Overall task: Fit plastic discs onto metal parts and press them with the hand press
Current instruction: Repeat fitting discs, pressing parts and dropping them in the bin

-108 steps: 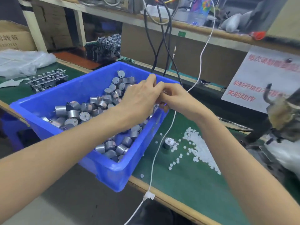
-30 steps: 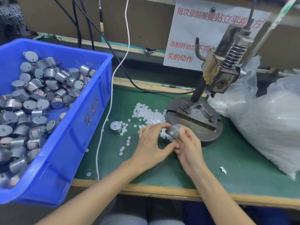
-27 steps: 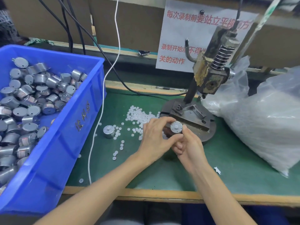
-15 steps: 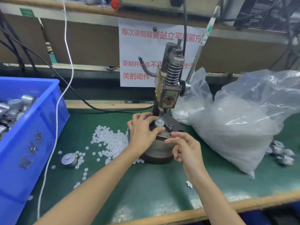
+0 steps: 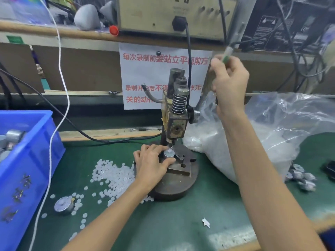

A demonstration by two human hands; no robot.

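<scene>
A small round metal part (image 5: 169, 153) with a white disc on top sits on the hand press (image 5: 176, 113), right under its ram. My left hand (image 5: 151, 163) holds this part between thumb and fingers on the press base (image 5: 174, 187). My right hand (image 5: 228, 82) is raised to the right of the press and grips the press lever (image 5: 228, 51), which looks blurred. A heap of loose white plastic discs (image 5: 112, 176) lies on the green mat left of the base.
A blue bin (image 5: 27, 160) of metal parts stands at the left edge. One loose metal part (image 5: 63, 205) lies among scattered discs. A big clear bag of white discs (image 5: 272, 138) fills the right side, with several metal parts (image 5: 301, 178) beside it. A white cable (image 5: 59, 98) hangs down at left.
My right hand rose from near the press base to the lever and took hold of it. My left hand stayed on the metal part under the ram.
</scene>
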